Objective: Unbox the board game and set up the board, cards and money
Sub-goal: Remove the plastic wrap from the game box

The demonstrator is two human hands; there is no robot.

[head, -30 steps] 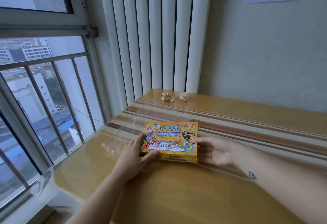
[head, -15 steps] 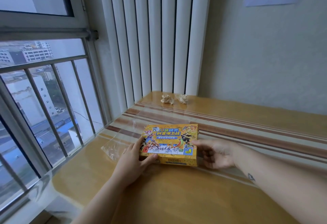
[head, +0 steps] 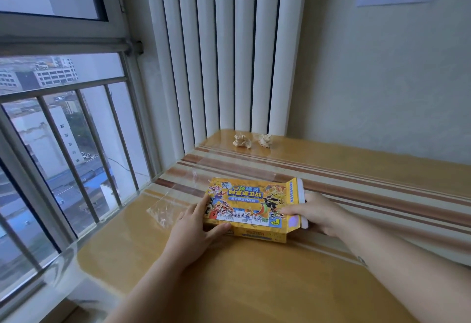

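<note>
A flat yellow game box [head: 244,208] with cartoon art lies on the wooden table [head: 254,284]. Its right end flap [head: 295,201] is folded open, showing a white tab. My left hand [head: 196,231] grips the box's left end, thumb on the front side and fingers on the lid. My right hand [head: 316,214] sits at the open right end, its thumb on the lid and the fingers behind the flap, holding that end. Nothing from inside the box shows.
Crumpled clear plastic wrap [head: 165,211] lies just left of the box. Two crumpled paper balls [head: 251,140] sit at the back by the white vertical blinds [head: 219,49]. A barred window [head: 63,144] runs along the left. A striped cloth [head: 369,195] under clear film covers the table's far half.
The box's right end flap, shut a second ago, now stands open. My right hand has moved onto the box's right end. The left hand stays on the left end.
</note>
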